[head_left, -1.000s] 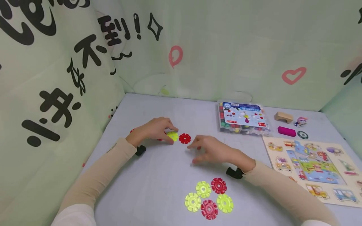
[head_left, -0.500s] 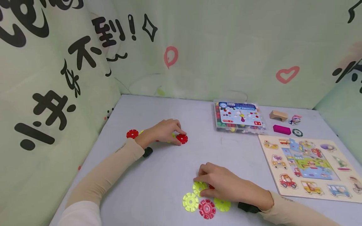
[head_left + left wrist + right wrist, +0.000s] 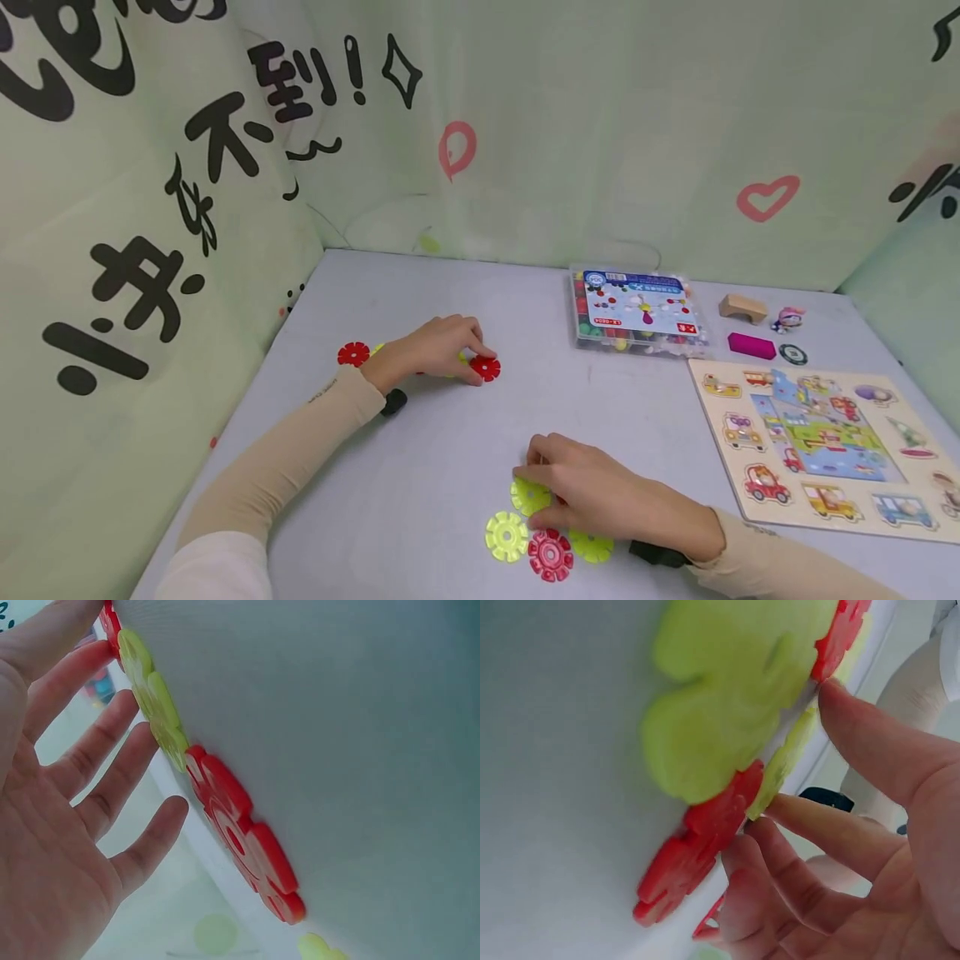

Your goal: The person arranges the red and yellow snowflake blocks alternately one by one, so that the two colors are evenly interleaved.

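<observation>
My left hand (image 3: 438,346) is at the far end of a row of interlocking discs, thumb and forefinger pinching a red disc (image 3: 487,369) by its edges. Its other fingers are spread over a yellow-green disc (image 3: 154,697) and a second red disc (image 3: 240,825) in the left wrist view. In the near group, my right hand (image 3: 600,492) pinches a yellow-green disc (image 3: 529,497) flat on the table, thumb and forefinger at opposite edges. A red disc (image 3: 705,840) lies mostly hidden under that hand in the head view. Beside it are a yellow-green disc (image 3: 507,537) and a red disc (image 3: 551,556).
Another yellow-green disc (image 3: 592,546) lies below my right hand. A wooden vehicle puzzle board (image 3: 720,433) is at the right. Behind it stand a clear box of beads (image 3: 637,310), a wooden arch block (image 3: 742,307), a magenta block (image 3: 752,346) and a small figurine (image 3: 788,319).
My left hand has shifted right along the row to the red disc. The right hand has come down from mid-table to the near group and pinches a yellow-green disc there.
</observation>
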Demonstrator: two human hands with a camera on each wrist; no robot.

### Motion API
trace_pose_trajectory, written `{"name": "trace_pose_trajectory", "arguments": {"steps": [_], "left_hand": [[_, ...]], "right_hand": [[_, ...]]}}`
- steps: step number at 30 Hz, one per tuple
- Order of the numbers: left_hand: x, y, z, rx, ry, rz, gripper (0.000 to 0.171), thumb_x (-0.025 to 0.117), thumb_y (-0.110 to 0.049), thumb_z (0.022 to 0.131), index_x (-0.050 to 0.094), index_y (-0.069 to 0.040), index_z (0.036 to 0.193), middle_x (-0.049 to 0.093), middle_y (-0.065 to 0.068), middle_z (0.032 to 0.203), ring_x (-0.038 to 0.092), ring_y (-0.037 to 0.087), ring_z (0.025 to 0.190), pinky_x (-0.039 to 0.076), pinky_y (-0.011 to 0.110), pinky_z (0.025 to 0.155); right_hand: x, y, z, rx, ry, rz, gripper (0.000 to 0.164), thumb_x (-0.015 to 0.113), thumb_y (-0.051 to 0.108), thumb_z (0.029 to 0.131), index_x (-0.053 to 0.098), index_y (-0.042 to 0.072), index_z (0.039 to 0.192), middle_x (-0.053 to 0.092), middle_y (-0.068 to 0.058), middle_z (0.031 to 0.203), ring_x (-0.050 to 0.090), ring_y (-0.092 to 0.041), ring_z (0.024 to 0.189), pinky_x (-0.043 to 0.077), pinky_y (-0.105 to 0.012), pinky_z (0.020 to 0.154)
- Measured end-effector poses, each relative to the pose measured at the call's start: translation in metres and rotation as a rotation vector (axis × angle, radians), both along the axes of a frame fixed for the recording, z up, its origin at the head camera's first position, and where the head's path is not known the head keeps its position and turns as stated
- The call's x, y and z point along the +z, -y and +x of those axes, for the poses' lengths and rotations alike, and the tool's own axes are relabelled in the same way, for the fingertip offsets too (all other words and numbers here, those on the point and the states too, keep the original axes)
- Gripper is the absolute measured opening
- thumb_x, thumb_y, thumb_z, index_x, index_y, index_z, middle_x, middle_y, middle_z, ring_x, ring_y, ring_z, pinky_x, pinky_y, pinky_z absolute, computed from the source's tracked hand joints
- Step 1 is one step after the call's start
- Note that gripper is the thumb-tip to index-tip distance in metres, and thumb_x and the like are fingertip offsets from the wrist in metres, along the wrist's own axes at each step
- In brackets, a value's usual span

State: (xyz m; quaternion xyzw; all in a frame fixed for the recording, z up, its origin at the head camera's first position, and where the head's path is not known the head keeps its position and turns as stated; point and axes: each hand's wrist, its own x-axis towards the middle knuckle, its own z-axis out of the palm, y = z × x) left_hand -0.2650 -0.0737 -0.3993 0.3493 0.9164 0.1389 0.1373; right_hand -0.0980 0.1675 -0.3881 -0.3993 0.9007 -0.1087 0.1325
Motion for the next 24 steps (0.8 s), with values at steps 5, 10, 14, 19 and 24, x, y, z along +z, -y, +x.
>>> {"name": "trace_pose_trajectory", "arguments": {"steps": [5,10,14,19,24], "left_hand": [[0.0006,0.0003,0.0008,0.0,-0.011,-0.004,0.051,0.073,-0.045,0.078,0.061,-0.032,0.126,0.054,-0.005,0.112,0.047,0.01,0.104,0.039,0.032,0.088],[-0.0001,-0.0002,0.0011,-0.007,-0.015,-0.017,0.051,0.073,-0.046,0.079,0.061,-0.033,0.126,0.054,-0.005,0.112,0.048,0.01,0.104,0.039,0.033,0.089],[0.0009,-0.0005,0.0017,-0.008,-0.022,-0.026,0.051,0.073,-0.046,0.079,0.06,-0.033,0.126,0.054,-0.005,0.113,0.048,0.011,0.105,0.039,0.034,0.089],[0.0033,-0.0005,0.0026,-0.01,-0.024,-0.026,0.051,0.072,-0.046,0.079,0.06,-0.032,0.127,0.054,-0.004,0.114,0.047,0.011,0.106,0.039,0.034,0.089],[0.0024,-0.0011,0.0023,-0.011,-0.025,-0.031,0.051,0.072,-0.046,0.079,0.06,-0.033,0.127,0.054,-0.005,0.113,0.047,0.011,0.106,0.038,0.034,0.09]], "right_hand": [[0.0004,0.0021,-0.0022,-0.01,0.016,-0.002,0.046,0.074,0.045,0.078,0.066,0.019,0.116,0.056,0.008,0.106,0.046,-0.003,0.089,0.048,-0.019,0.075],[0.0024,0.0057,-0.0044,-0.019,0.038,0.012,0.043,0.076,0.044,0.076,0.065,0.021,0.11,0.056,0.01,0.103,0.048,-0.002,0.09,0.049,-0.024,0.079],[0.0047,0.0084,-0.0038,-0.017,0.087,-0.012,0.041,0.077,0.039,0.077,0.065,0.02,0.111,0.056,0.01,0.103,0.05,-0.001,0.085,0.05,-0.023,0.078],[0.0062,0.0093,-0.0029,0.011,0.133,-0.059,0.038,0.077,0.03,0.078,0.068,0.017,0.113,0.058,0.007,0.108,0.053,-0.001,0.083,0.049,-0.018,0.075],[0.0052,0.0063,-0.0066,0.075,0.144,-0.048,0.038,0.076,0.028,0.08,0.068,0.021,0.116,0.058,0.005,0.113,0.052,-0.002,0.085,0.048,-0.015,0.074]]}}
